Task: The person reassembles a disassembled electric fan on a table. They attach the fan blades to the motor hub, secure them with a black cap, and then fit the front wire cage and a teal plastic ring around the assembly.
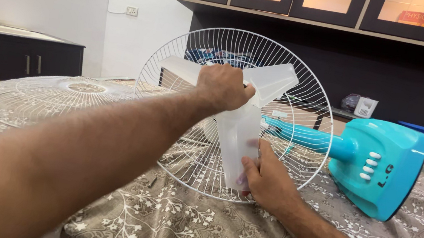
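Fan blade (239,123): translucent white plastic, three broad smooth paddles. I am closing my left hand (223,86) over its hub, fingers wrapped tight, to steady the centre. My right hand (268,179) is pinching the lower paddle's edge, grip closed on it, keeping it from turning.

Rear guard (304,93): thin white wire, round, standing tilted behind the blade.

Fan body (379,167): glossy turquoise, lying on its side.

Front guard (44,95): domed wire, lying flat, well apart.

Bed (163,228): grey floral cloth.
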